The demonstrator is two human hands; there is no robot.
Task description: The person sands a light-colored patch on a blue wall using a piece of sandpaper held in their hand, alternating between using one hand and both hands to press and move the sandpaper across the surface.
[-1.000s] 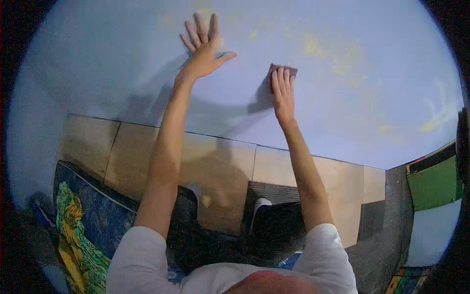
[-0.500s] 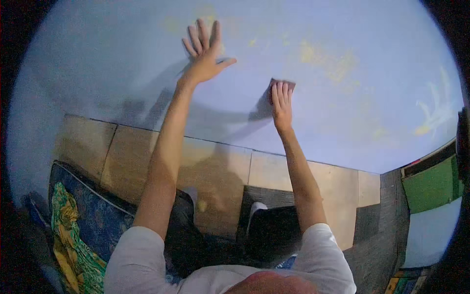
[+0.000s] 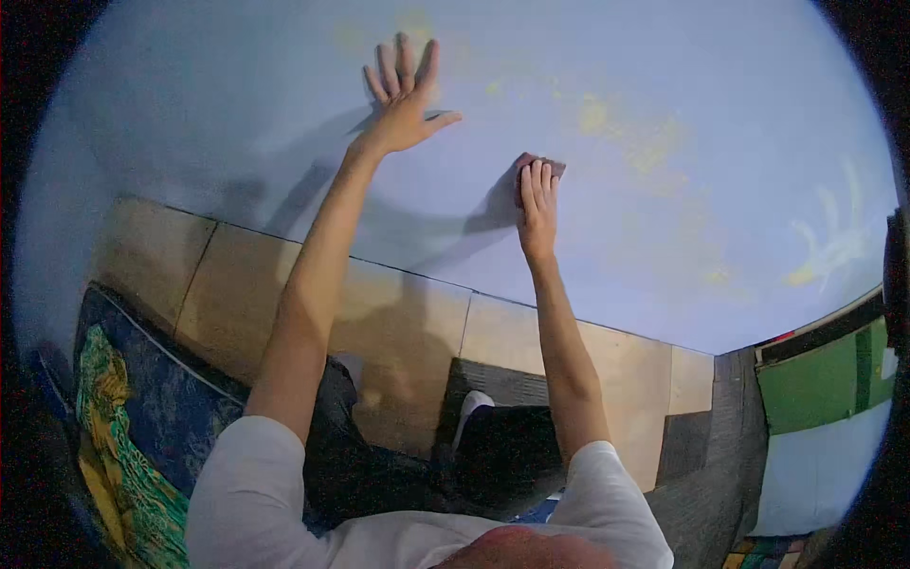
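Observation:
My left hand (image 3: 403, 104) lies flat against the pale blue wall (image 3: 284, 104), fingers spread and thumb out to the right, with nothing in it. Lower and to the right, my right hand (image 3: 537, 213) presses a reddish-brown piece of sandpaper (image 3: 524, 180) to the wall under its fingers. The sandpaper's top corners stick out past the fingertips; its underside is hidden. Faded yellow patches (image 3: 595, 116) mark the wall above and to the right of the right hand.
Tan tiles (image 3: 398, 322) run along the wall's foot. At the lower left is a dark blue cushioned piece with a green and gold pattern (image 3: 109, 408). Green and pale blue panels (image 3: 820, 379) stand at the right. A whitish, branching smear (image 3: 834, 228) shows on the wall nearby.
My right hand and the sandpaper have shifted slightly left, and the sandpaper is tilted a little differently. My left hand stays on the wall. The whole view has turned slightly.

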